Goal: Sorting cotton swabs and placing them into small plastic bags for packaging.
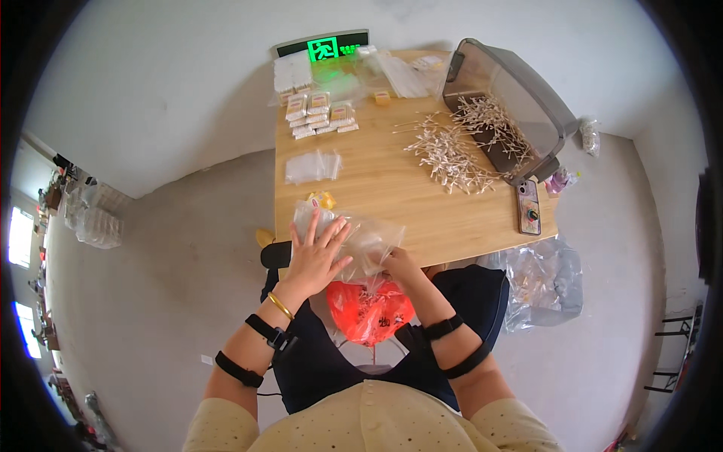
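Note:
A clear plastic bag (367,239) lies across the near left edge of the table. My left hand (316,256) rests on it, fingers spread flat. At the bag's right side, my right hand (401,265) has its fingers curled around the plastic; their tips are partly hidden. Just beyond my left fingers sits a small yellow and white packet (322,200). Farther up the table are flat clear pouches (312,166) and stacked packs of cotton swabs (318,113). Loose cotton swabs (452,154) are heaped at the right, spilling from a tipped grey see-through bin (520,90).
A phone (529,209) lies at the table's right edge. Below the near edge hangs a red plastic bag (370,310) between my knees. On the floor at right stands a container lined with clear plastic (553,290). A lit green sign (324,50) stands at the far edge.

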`<state>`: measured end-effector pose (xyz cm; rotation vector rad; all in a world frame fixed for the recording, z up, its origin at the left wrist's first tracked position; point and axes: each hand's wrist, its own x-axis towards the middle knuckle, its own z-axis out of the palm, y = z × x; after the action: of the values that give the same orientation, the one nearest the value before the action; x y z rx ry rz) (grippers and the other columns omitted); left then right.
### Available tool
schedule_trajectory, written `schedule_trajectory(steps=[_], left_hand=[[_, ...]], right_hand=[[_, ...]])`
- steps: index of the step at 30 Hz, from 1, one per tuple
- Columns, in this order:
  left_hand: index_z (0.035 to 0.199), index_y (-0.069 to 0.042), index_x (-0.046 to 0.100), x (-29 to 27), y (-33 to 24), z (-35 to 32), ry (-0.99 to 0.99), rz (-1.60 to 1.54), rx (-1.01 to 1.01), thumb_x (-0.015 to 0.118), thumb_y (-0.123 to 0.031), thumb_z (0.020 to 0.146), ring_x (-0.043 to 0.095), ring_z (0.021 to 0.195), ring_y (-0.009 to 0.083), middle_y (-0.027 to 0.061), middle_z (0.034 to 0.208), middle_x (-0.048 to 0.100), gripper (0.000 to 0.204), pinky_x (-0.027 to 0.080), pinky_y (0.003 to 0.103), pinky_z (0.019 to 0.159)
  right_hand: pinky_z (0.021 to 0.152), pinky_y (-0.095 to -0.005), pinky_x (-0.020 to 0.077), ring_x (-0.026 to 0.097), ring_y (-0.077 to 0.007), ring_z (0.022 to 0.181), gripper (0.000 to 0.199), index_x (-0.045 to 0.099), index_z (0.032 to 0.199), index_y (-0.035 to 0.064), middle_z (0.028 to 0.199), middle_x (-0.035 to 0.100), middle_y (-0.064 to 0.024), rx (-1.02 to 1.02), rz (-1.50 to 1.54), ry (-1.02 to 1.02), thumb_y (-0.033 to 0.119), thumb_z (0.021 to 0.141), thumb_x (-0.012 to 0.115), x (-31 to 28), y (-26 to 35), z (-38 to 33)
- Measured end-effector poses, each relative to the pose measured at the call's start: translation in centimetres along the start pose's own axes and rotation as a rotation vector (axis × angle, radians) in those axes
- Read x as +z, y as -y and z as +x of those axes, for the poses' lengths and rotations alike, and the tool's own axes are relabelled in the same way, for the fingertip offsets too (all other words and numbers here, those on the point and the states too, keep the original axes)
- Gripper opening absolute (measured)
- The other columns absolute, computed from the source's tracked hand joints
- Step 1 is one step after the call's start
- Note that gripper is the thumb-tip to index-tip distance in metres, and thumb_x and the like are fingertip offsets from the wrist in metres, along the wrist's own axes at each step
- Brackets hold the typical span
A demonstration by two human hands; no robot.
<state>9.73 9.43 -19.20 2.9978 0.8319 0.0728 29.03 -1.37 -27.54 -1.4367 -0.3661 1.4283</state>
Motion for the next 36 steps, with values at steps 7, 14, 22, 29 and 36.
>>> schedule_trajectory(steps=[7, 14, 22, 29, 36], left_hand=[[0.158, -0.022, 0.033, 0.4, 0.2, 0.0, 0.000, -0.002, 0.000, 0.045, -0.057, 0.100, 0.010, 0.154, 0.0387, 0.0034, 0.166, 0.023, 0.069, 0.014, 0.080, 0.110], [0.159, -0.022, 0.031, -0.3, -0.1, 0.1, 0.021, 0.005, 0.046, 0.049, -0.056, 0.098, 0.010, 0.154, 0.0410, 0.0032, 0.167, 0.019, 0.072, 0.016, 0.080, 0.110], [0.159, -0.023, 0.030, -0.6, 0.4, -0.1, 0.069, 0.019, 0.040, 0.052, -0.053, 0.097, 0.007, 0.154, 0.0416, 0.0030, 0.168, 0.018, 0.072, 0.014, 0.080, 0.110], [0.159, -0.021, 0.030, -1.1, 0.2, 0.1, 0.076, 0.015, 0.080, 0.054, -0.052, 0.096, 0.009, 0.154, 0.0412, 0.0041, 0.167, 0.021, 0.074, 0.012, 0.076, 0.113], [0.160, -0.019, 0.029, -1.4, 0.6, 0.5, 0.076, -0.010, 0.124, 0.057, -0.049, 0.096, 0.012, 0.154, 0.0408, 0.0045, 0.168, 0.021, 0.076, 0.008, 0.071, 0.118]], right_hand=[[0.081, -0.0316, 0.0557, 0.062, -0.0154, 0.107, 0.060, 0.051, 0.143, 0.0025, 0.124, 0.064, -0.0066, 0.028, 0.115, 0.372, 0.026, 0.093, 0.074, 1.2, 3.0, 3.7], [0.092, -0.0311, 0.0501, 0.058, -0.0144, 0.111, 0.058, 0.053, 0.141, 0.0026, 0.130, 0.061, -0.0066, -0.203, -0.139, 0.541, 0.029, 0.094, 0.074, 0.5, 5.8, 6.0], [0.090, -0.0436, 0.0516, 0.061, -0.0368, 0.109, 0.047, 0.065, 0.122, 0.0059, 0.118, 0.066, -0.0131, -0.858, -1.067, -0.062, 0.030, 0.084, 0.078, 1.7, 5.1, 2.4], [0.099, -0.0436, 0.0520, 0.056, -0.0334, 0.124, 0.047, 0.062, 0.128, 0.0078, 0.135, 0.057, -0.0144, -0.547, -0.995, -0.029, 0.021, 0.084, 0.073, 3.2, 3.1, 0.8], [0.102, -0.0442, 0.0508, 0.055, -0.0358, 0.126, 0.058, 0.055, 0.137, 0.0076, 0.140, 0.055, -0.0132, -0.975, -0.876, -0.060, 0.017, 0.082, 0.073, 3.4, 2.1, 3.7]])
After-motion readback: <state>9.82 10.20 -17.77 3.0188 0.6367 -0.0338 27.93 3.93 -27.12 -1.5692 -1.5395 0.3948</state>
